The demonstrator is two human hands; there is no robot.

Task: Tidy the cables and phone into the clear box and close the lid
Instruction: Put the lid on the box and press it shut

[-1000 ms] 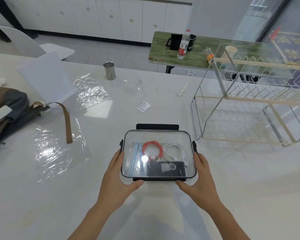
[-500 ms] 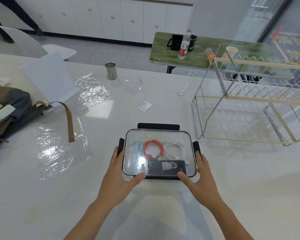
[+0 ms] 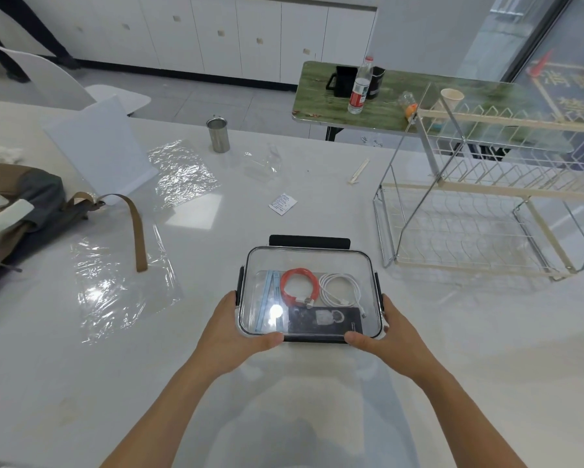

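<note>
Both hands clasp the clear box on the white counter: the left hand and right hand each keep a narrow grip, thumbs on the lid's near edge, fingers hidden along the sides. Inside lie an orange cable, white cable and phone. A paper slip carries unreadable print.
</note>
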